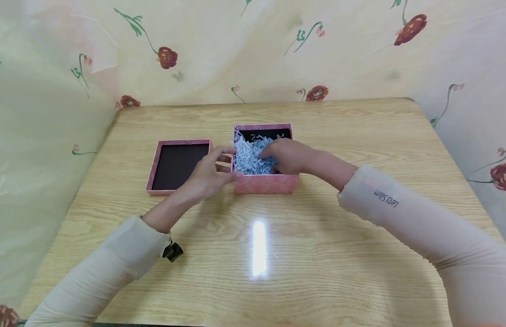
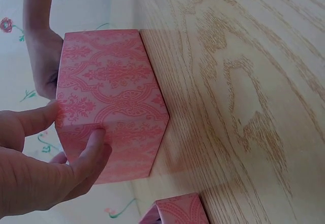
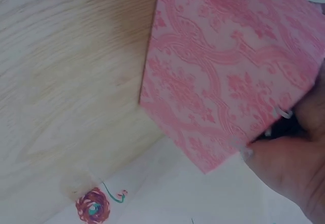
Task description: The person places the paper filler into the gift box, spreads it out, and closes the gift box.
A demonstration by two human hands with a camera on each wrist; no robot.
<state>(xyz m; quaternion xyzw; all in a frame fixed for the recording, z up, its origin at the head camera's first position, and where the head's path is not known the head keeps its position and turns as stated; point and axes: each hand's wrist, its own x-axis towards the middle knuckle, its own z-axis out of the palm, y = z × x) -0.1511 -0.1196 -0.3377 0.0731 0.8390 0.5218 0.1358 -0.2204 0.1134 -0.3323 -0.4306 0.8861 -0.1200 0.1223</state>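
Head view shows a pink box (image 1: 265, 185) standing near the middle of a wood-grain desk (image 1: 326, 272), filled with shredded blue paper (image 1: 249, 156) except for a dark strip along its far side. The left hand (image 1: 205, 179) rests against the box's near left corner, its fingers spread fairly wide: the thumb meets the front rim, and the others reach along the left side, where the left wrist view shows them lying against the outer wall. The right hand (image 1: 294, 156) comes in over the right wall and reaches down into the shreds, its fingertips partly hidden, so I cannot tell whether they grasp any paper. In the right wrist view, a few pale strands show beside that thumb at the rim. Just left of the box lies a shallow pink lid (image 1: 179, 165), dark inside facing up, apart from the box. Pale sleeves cover both forearms, the right sleeve (image 1: 408, 222) bearing printed lettering. Behind the desk hangs a pale covering (image 1: 236, 50) with red flowers.
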